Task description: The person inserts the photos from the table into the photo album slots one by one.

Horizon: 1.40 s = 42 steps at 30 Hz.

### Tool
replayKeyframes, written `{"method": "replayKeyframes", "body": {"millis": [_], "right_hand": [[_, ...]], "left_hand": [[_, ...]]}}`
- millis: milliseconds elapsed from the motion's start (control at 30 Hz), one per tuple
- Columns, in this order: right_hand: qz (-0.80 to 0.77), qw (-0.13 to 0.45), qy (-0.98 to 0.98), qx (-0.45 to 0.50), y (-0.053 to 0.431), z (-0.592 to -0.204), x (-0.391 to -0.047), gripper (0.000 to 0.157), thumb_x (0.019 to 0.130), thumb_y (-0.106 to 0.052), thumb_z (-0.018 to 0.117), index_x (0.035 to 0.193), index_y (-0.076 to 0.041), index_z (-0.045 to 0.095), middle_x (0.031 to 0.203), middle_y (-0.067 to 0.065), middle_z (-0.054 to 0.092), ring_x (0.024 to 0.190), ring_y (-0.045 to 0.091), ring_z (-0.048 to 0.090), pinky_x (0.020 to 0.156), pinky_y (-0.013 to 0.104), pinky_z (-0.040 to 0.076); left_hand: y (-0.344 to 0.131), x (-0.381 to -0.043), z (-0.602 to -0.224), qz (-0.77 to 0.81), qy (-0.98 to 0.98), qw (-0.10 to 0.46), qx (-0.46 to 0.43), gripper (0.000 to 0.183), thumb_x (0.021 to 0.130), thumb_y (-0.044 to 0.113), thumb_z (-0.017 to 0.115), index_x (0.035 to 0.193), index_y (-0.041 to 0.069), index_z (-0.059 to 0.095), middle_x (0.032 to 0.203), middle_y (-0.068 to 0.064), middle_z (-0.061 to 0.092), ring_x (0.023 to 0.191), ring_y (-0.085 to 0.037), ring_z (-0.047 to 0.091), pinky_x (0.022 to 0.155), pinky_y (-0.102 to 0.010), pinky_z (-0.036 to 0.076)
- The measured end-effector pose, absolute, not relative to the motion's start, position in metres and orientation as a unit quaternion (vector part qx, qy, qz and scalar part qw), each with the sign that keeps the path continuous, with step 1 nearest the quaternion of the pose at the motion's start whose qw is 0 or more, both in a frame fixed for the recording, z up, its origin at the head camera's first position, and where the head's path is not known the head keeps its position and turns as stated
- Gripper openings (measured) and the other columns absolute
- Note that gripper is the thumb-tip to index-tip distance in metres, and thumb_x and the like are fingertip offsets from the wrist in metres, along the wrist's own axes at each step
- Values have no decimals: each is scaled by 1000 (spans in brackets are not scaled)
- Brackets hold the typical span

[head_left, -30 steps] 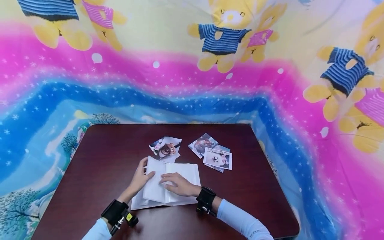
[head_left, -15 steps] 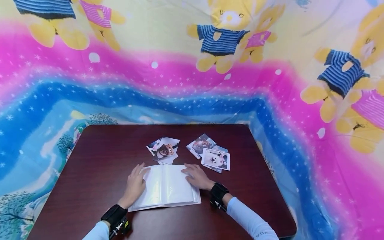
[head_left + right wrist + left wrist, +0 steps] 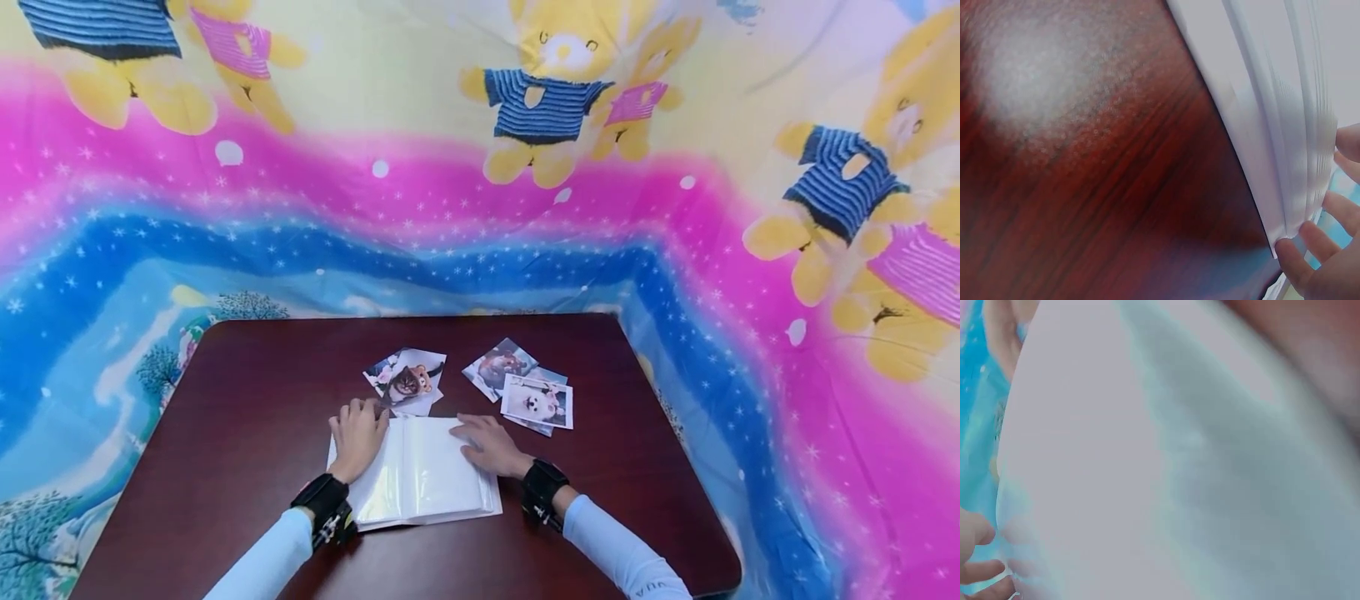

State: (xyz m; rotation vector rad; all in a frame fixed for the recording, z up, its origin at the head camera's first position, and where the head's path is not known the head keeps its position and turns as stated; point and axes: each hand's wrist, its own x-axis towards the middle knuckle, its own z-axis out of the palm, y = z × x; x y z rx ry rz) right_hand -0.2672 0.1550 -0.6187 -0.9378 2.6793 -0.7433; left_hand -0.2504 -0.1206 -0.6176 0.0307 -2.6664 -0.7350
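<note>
An open photo album (image 3: 442,471) with blank white pages and shiny clear sleeves lies near the front of the table. My left hand (image 3: 358,437) rests on the upper part of its left page, fingers pointing away from me. On the right page's upper outer side lies my right hand (image 3: 490,446). The right wrist view shows the right fingers (image 3: 1319,242) touching the layered page edges. Left fingertips (image 3: 988,570) appear at the bottom left of the left wrist view, against the glossy sleeve (image 3: 1085,456). Parts of both pages are hidden under the hands.
Behind the album lie overlapping animal photos: a cat photo (image 3: 408,379) on the left, and a white-dog photo (image 3: 538,402) and a brown-animal photo (image 3: 498,368) on the right. They rest on a dark wooden table (image 3: 247,400). A bear-patterned cloth (image 3: 420,200) hangs behind.
The raised page has come down flat to the left. The right hand has moved from the middle to the right page's edge. The left hand has let go of the page and shifted inward.
</note>
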Motion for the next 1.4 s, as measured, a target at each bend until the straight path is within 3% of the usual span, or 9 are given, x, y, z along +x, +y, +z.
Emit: {"method": "replayKeyframes", "body": {"millis": [167, 333, 700, 1033, 1267, 1400], "right_hand": [[-256, 98, 906, -324, 157, -623, -263, 39, 99, -16, 57, 137, -14, 59, 154, 12, 39, 134, 36, 37, 104, 59, 32], [-260, 105, 904, -323, 156, -624, -258, 38, 99, -17, 57, 137, -14, 59, 154, 12, 39, 134, 36, 37, 104, 60, 32], [-249, 94, 909, -321, 154, -618, -255, 39, 99, -15, 58, 138, -14, 59, 154, 12, 38, 133, 35, 38, 104, 59, 34], [-253, 96, 912, -309, 155, -617, -257, 39, 99, -16, 58, 138, -15, 59, 155, 11, 38, 133, 34, 38, 104, 57, 33], [-253, 93, 910, -316, 156, -618, -259, 39, 98, -15, 58, 137, -14, 59, 153, 13, 39, 132, 35, 39, 103, 58, 34], [-260, 64, 902, -339, 154, -618, -266, 35, 98, -13, 57, 133, -10, 62, 149, 17, 43, 130, 37, 40, 102, 57, 35]], "left_hand": [[-110, -273, -619, -283, -947, 110, 100, 42, 91, 29, 71, 101, -9, 58, 97, -29, 56, 95, -47, 50, 81, -62, 35], [-102, -280, -622, -284, -942, 66, 167, 60, 87, 35, 74, 110, -17, 52, 109, -38, 52, 104, -53, 47, 85, -66, 37], [-100, -290, -624, -273, -943, 51, 183, 69, 81, 37, 80, 111, -19, 52, 113, -41, 50, 106, -54, 44, 89, -66, 34], [-102, -298, -622, -329, -927, 63, 168, 58, 82, 22, 79, 116, -13, 48, 111, -35, 56, 108, -51, 48, 89, -63, 28], [-108, -302, -617, -374, -913, 84, 137, 24, 94, 14, 63, 108, -4, 66, 94, -24, 65, 93, -44, 58, 83, -61, 27], [-109, -305, -602, -419, -895, 91, 118, 24, 98, 14, 58, 113, -2, 66, 92, -19, 68, 88, -40, 60, 82, -59, 26]]}}
